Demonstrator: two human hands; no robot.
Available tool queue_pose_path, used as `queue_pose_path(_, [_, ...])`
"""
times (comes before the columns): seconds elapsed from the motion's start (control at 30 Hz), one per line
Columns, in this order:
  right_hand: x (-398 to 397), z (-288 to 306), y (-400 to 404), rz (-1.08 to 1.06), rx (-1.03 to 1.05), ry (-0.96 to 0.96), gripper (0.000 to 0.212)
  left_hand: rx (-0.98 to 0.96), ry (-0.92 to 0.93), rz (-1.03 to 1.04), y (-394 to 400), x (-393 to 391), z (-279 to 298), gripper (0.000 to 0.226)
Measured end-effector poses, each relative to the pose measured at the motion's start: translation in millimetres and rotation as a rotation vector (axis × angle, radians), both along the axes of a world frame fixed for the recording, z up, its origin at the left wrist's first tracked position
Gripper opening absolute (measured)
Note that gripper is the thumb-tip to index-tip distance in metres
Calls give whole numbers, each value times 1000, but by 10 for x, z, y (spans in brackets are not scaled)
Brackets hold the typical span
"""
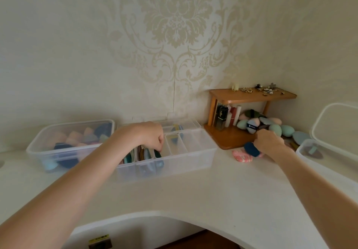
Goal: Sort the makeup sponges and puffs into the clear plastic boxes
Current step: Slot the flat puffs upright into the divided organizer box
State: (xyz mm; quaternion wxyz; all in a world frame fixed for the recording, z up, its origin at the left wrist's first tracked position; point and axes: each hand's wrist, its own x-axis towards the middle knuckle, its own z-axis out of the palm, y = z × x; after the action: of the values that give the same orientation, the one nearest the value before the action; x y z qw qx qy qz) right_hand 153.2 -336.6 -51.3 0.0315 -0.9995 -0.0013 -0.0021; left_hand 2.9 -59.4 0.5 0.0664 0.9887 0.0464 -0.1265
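A small two-tier brown wooden shelf [251,95] stands in the corner on the curved white countertop [213,194], its top scattered with small metal trinkets [261,90]. Under it stand a black boxed item [221,117] and pale tubes [233,116], against cream damask wallpaper [174,26].

Two bare forearms, no sleeves visible. Left hand [153,136] at ten o'clock, right hand [269,142] at two o'clock: no rings, watch, bracelets, gloves visible.
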Motion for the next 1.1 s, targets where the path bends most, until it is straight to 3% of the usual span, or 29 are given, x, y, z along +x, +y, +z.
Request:
queue_pose_path(0.1, [-135, 216, 83, 63, 87, -221, 25, -34, -28, 20, 14, -46, 0, 22])
queue_pose_path(0.17, [-313, 414, 242, 226, 174, -362, 26, -43, -37, 29, 32, -61, 2, 23])
queue_pose_path(0.3, [-883, 644, 772, 518, 610, -391, 32, -30, 29, 32, 22, -101, 15, 27])
queue_pose_path(0.4, [-1240, 594, 1149, 690, 709, -282, 28, -51, 23, 30, 30, -118, 1, 22])
queue_pose_path(0.6, [-1491, 339, 1486, 788, 537, -240, 19, -53, -27, 62, 33, -136, -74, 10])
queue_pose_path(0.93, [-1405, 200, 1567, 877, 222, -230, 27, -101, -101, 35, 40, -132, -69, 32])
queue_pose_path(1.1, [-1288, 230, 1422, 917, 409, -119, 27, -87, -21, 4, 45, -96, -25, 28])
